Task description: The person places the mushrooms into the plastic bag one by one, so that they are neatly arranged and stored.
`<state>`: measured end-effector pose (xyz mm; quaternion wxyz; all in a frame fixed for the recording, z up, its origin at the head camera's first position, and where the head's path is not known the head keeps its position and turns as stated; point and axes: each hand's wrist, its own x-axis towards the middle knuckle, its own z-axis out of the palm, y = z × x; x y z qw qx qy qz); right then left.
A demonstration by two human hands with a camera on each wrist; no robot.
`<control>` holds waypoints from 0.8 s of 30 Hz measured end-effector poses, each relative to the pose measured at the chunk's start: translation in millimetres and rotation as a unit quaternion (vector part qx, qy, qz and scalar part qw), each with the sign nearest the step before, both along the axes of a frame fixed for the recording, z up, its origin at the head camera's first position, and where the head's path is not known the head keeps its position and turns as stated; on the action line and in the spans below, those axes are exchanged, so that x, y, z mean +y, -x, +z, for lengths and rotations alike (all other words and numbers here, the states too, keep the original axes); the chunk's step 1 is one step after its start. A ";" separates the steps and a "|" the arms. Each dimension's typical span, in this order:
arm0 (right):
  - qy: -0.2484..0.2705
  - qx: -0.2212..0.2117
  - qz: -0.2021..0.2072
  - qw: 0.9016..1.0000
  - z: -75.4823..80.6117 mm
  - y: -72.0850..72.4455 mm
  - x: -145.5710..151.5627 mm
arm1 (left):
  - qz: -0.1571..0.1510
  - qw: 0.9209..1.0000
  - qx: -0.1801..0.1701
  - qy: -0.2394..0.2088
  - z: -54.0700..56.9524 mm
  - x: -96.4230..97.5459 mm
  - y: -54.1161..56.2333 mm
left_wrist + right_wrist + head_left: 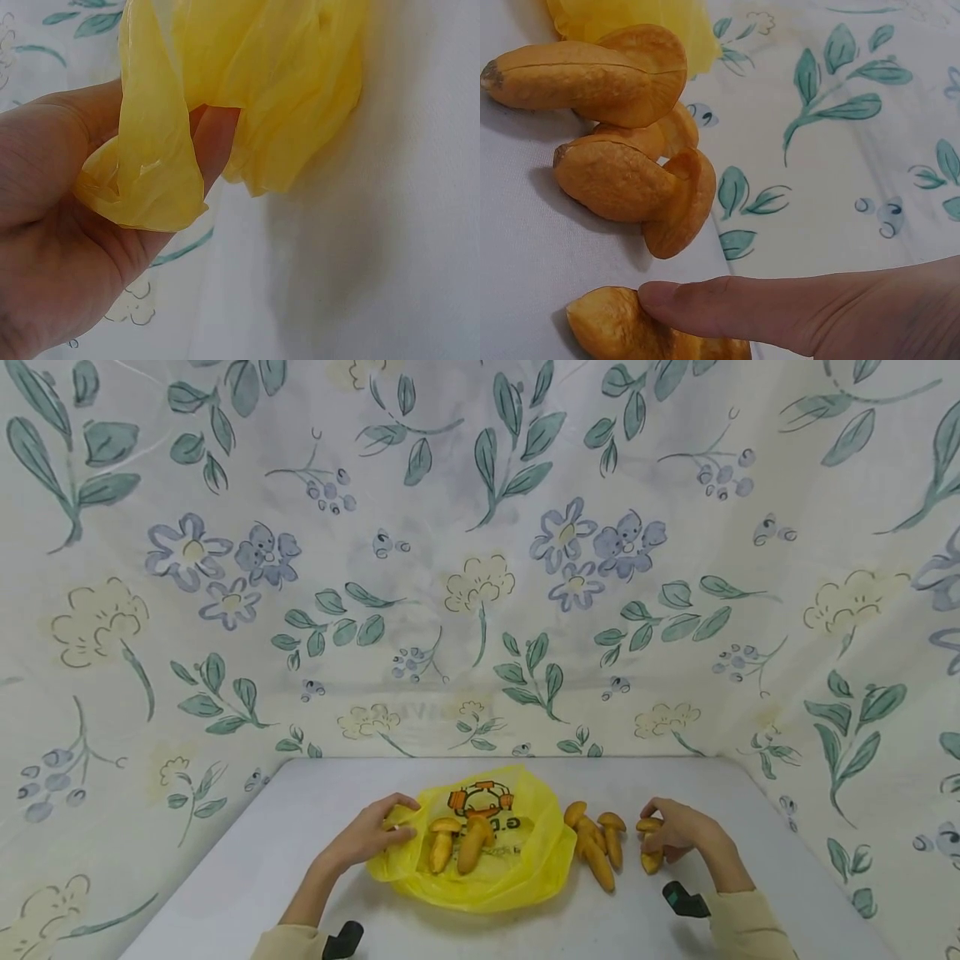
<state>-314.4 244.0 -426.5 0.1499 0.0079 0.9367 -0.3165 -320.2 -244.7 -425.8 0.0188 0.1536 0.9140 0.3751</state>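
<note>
My left hand [366,835] holds the left edge of a yellow plastic bag [525,868], its film [157,150] running between thumb and fingers in the left wrist view. Two brownish-yellow mushrooms lie on the bag, a smaller mushroom [442,847] and a thicker mushroom [472,846]. At the right of the table, my right hand [681,828] grips a single mushroom [652,862], thumb across its stem [611,322] in the right wrist view. The fingers on its far side are hidden there.
Several more mushrooms [596,864] lie in a cluster between the bag and my right hand, close against the bag's right edge. The white table [300,793] ends at a flower-patterned cloth [480,635] behind and at the sides.
</note>
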 end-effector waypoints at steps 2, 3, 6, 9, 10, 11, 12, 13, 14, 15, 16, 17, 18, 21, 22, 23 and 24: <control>0.001 0.002 0.000 1.000 -0.2 0.1 0.0 | 0.002 1.000 -0.003 -0.002 0.1 -0.3 0.4; 0.001 0.003 0.001 1.000 -0.3 0.3 0.1 | 0.003 1.000 -0.005 -0.004 0.2 -0.2 0.4; 0.001 0.004 0.004 1.000 -0.8 1.1 0.5 | 0.004 1.000 -0.008 -0.006 0.6 -0.1 0.0; -0.001 0.005 0.004 1.000 -0.6 1.4 0.2 | 0.001 1.000 -0.004 -0.006 1.1 -0.3 -1.1; -0.001 0.004 0.002 1.000 -0.5 1.3 0.4 | 0.001 1.000 -0.003 -0.005 1.5 0.2 -1.1; -0.002 0.004 0.001 1.000 -0.7 1.4 0.7 | 0.002 1.000 -0.002 -0.005 1.6 0.5 -1.1; -0.003 0.005 0.000 1.000 -0.4 1.2 0.8 | 0.003 1.000 -0.001 -0.004 1.7 0.9 -1.2; -0.004 0.005 -0.001 1.000 -0.6 1.2 1.2 | 0.003 1.000 0.001 -0.003 1.6 1.1 -1.2; -0.004 0.004 -0.004 1.000 -0.4 1.0 1.3 | 0.004 1.000 0.001 -0.001 1.5 1.4 -1.2; -0.004 0.003 -0.005 1.000 -0.3 0.9 1.6 | 0.004 1.000 0.001 -0.001 1.2 1.7 -1.1; -0.004 0.004 -0.004 1.000 -0.6 1.1 1.6 | 0.005 1.000 0.000 -0.001 1.0 1.5 -1.3; -0.004 0.003 -0.005 1.000 -0.7 1.2 1.7 | 0.005 1.000 0.000 0.000 0.8 1.3 -1.4; -0.004 0.002 -0.005 1.000 -0.6 1.1 1.8 | 0.005 1.000 -0.002 0.000 0.6 1.2 -1.4; -0.002 0.003 -0.001 1.000 -0.9 1.8 2.5 | 0.006 1.000 -0.004 -0.001 0.6 0.8 -1.5; -0.001 0.004 0.001 1.000 -0.8 2.1 2.7 | 0.007 1.000 -0.004 -0.001 0.9 0.7 -1.5; 0.000 0.006 0.003 1.000 -0.5 2.4 2.8 | 0.007 1.000 -0.003 -0.001 1.2 0.5 -1.4; 0.000 0.008 0.008 1.000 -0.4 2.8 3.0 | 0.007 1.000 -0.002 0.000 1.7 0.3 -1.3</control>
